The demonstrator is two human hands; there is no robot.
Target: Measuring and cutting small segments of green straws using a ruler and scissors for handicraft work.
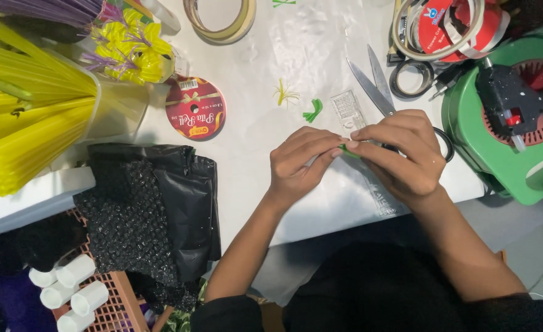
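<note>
My left hand [299, 163] and my right hand [403, 154] meet over the white table [253, 86], fingertips pinching a small green strip [347, 149] between them. Most of the strip is hidden by my fingers. A cut green scrap [313, 110] and a tiny yellow frayed piece [285, 94] lie just beyond my hands. Scissors [373, 86] rest behind my right hand, their handles partly covered by it.
A red ribbon spool [195, 108] and tape roll [219, 21] lie on the table. Yellow straws [25, 117] fill a container at left. Black plastic bag [179, 197], orange basket [114, 304] with white tubes, green round stand [511, 123] holding a black glue gun at right.
</note>
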